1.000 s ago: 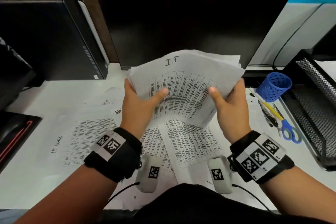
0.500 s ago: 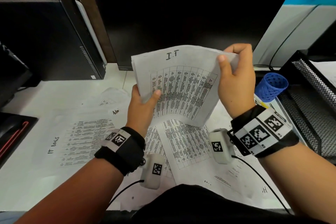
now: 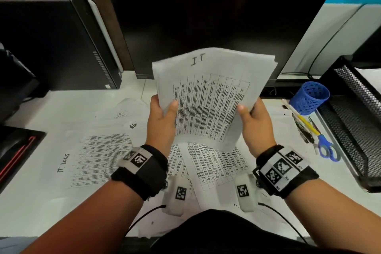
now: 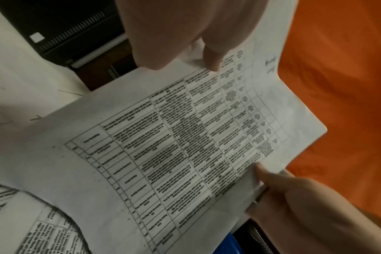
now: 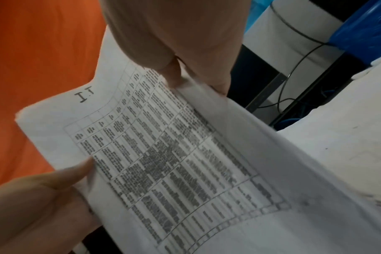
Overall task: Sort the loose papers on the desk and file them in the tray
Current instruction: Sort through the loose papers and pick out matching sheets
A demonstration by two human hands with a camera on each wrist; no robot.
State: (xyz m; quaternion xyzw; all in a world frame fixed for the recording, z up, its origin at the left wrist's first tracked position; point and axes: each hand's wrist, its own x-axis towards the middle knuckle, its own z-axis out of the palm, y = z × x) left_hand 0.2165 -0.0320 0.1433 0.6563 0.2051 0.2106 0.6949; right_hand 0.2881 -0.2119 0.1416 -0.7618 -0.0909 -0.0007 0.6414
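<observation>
I hold a stack of printed sheets (image 3: 208,97) upright above the desk; its top page has a table and "IT" handwritten at the top. My left hand (image 3: 162,117) grips its left edge, thumb on the front. My right hand (image 3: 252,118) grips the right edge the same way. The stack (image 4: 185,146) fills the left wrist view, and the stack (image 5: 174,154) fills the right wrist view too. More loose papers (image 3: 214,163) lie on the desk below, one marked "IT LOGS" (image 3: 97,159). The black mesh tray (image 3: 350,121) stands at the right.
A dark monitor (image 3: 206,18) stands right behind the stack and a black computer case (image 3: 51,43) at the left. A blue mesh cup (image 3: 310,97), pens and blue-handled scissors (image 3: 325,148) lie between the papers and the tray. A black and red item (image 3: 18,150) sits at the left edge.
My right hand was up at the stack's top right corner half a second ago; it is back down on the lower right edge. The left hand kept its grip.
</observation>
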